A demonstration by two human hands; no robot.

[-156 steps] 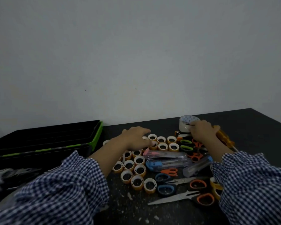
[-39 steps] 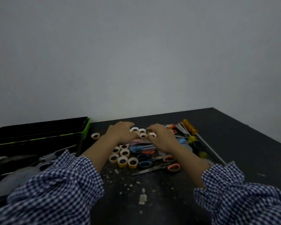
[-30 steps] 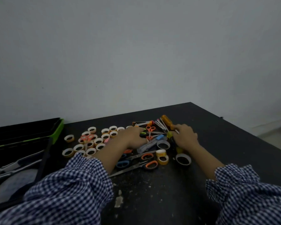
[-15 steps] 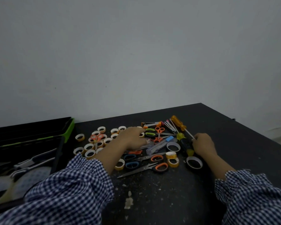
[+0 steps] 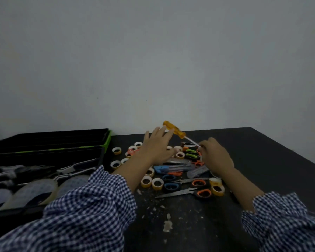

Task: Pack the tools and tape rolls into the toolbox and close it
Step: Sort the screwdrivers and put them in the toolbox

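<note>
My right hand (image 5: pixel 215 156) is shut on the metal shaft of an orange-handled screwdriver (image 5: pixel 175 130), which is lifted off the table with its handle tilted up to the left. My left hand (image 5: pixel 155 147) is open, fingers spread, with its fingertips at the orange handle. Under both hands lies a pile of small tape rolls (image 5: pixel 115 150), scissors (image 5: pixel 187 191) with orange and blue handles, and a blue utility knife (image 5: pixel 169 168). The open black toolbox (image 5: pixel 102 157) with a green-edged lid stands at the left and holds pliers and large clear tape rolls (image 5: pixel 36 190).
The black table (image 5: pixel 262 160) has white crumbs and scraps (image 5: pixel 166 224) on its near part. Its right edge runs diagonally at far right. A plain grey wall stands behind the table. My checked sleeves fill the lower corners.
My right hand has lifted the orange screwdriver off the table by its shaft. My left hand rose from the pile toward the handle. The view swung back left, showing more of the toolbox.
</note>
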